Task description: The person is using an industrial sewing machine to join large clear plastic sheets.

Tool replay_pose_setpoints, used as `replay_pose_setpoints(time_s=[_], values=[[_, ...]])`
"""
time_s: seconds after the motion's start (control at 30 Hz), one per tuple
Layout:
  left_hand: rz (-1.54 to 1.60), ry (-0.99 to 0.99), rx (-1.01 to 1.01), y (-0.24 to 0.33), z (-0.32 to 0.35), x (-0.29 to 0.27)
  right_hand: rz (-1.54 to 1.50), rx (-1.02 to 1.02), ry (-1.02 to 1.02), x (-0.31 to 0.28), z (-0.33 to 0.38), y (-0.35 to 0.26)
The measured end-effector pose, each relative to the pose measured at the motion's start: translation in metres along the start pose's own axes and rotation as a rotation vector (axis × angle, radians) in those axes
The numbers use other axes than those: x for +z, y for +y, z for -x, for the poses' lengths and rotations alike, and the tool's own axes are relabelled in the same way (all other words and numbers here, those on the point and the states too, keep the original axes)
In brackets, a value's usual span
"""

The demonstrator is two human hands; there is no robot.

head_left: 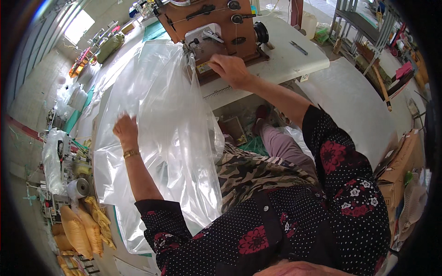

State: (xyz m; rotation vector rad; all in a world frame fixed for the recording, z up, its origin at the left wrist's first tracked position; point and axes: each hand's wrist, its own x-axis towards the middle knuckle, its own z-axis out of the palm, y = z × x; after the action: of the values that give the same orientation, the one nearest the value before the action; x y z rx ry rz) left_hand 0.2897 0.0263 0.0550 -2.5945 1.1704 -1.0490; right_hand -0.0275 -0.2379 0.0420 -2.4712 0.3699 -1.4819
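Note:
A large sheet of clear plastic film hangs in folds from the front of a brown sewing machine and spreads over the table to the left. Over its left part is my left hand, with a bracelet at the wrist. Motion smears its fingers, and whether it grips the film cannot be told. My right hand is at the machine's front, just right of the needle area. Its fingers are closed in a pinch; what lies between them, if anything, is too small to make out.
Small snips lie on the white machine table. At the lower left are yellow sacks and a roll. A cardboard box stands at the right, a metal rack at the back right.

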Motion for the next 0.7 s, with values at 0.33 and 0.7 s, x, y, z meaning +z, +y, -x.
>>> replay_pose_setpoints(time_s=[0.33,0.7], values=[[0.560,0.427,0.538,0.172,-0.162,-0.044,0.080,0.105,-0.145,0.015,0.044,0.027],[0.758,0.181,0.611,0.200,-0.229,0.008,0.076,0.206,-0.241,0.001,0.045,0.024]])
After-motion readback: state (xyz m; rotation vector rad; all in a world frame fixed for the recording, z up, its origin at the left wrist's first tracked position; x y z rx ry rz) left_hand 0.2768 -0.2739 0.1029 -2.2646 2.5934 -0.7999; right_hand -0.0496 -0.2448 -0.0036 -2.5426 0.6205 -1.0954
